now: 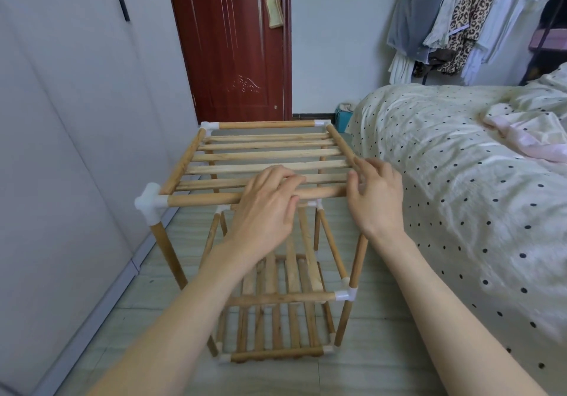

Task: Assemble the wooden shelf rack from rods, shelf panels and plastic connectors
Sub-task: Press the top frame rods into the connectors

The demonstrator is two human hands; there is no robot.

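Observation:
The wooden shelf rack (199,200) stands upright on the floor in front of me, its rods joined by white plastic connectors (150,202). Its top shelf panel (260,156) of slats lies in the frame, and lower tiers (276,299) show beneath. My left hand (267,208) rests palm down on the top front rod, fingers lying over the nearest slats. My right hand (377,199) covers the near right top corner, with relaxed fingers touching the right side rod. The connector at that corner is hidden under it.
A bed with a dotted cover (460,180) runs close along the rack's right side. Grey wardrobe doors (61,150) line the left. A red-brown door (233,42) is behind the rack, and clothes (460,11) hang at the back right. The tiled floor (122,319) lies around the rack.

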